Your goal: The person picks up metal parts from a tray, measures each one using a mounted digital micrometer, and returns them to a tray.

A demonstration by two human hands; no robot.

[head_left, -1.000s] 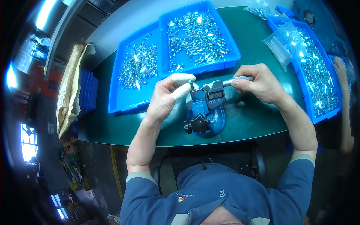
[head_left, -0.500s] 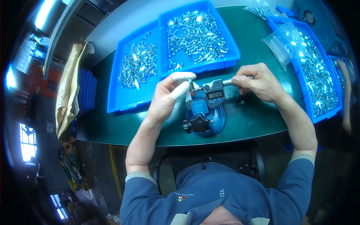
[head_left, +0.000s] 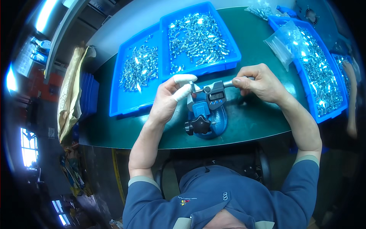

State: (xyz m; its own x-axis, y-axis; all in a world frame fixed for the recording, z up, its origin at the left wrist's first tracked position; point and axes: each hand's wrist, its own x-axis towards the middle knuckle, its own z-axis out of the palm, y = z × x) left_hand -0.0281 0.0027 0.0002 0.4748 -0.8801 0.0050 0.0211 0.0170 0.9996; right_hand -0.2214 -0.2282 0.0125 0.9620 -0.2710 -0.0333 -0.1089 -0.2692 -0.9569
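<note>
A digital micrometer [head_left: 213, 94] is clamped in a blue stand [head_left: 207, 119] near the front edge of the green table [head_left: 263, 118]. My left hand [head_left: 171, 97], with white finger cots on thumb and forefinger, pinches a small metal part at the micrometer's jaw. My right hand [head_left: 259, 82] grips the micrometer's thimble at its right end. Behind the hands lie two blue trays [head_left: 228, 63] of small shiny metal parts, the left tray [head_left: 122, 107] less full.
A third blue tray [head_left: 324, 114] of metal parts runs along the right side, with a clear plastic bag [head_left: 284, 42] resting on it. Another person's hand [head_left: 349, 76] shows at the far right. A tan bag [head_left: 70, 91] hangs off the table's left end.
Both hands stay at the micrometer; they and the view shifted only slightly. The right hand's fingers sit a little differently on the thimble.
</note>
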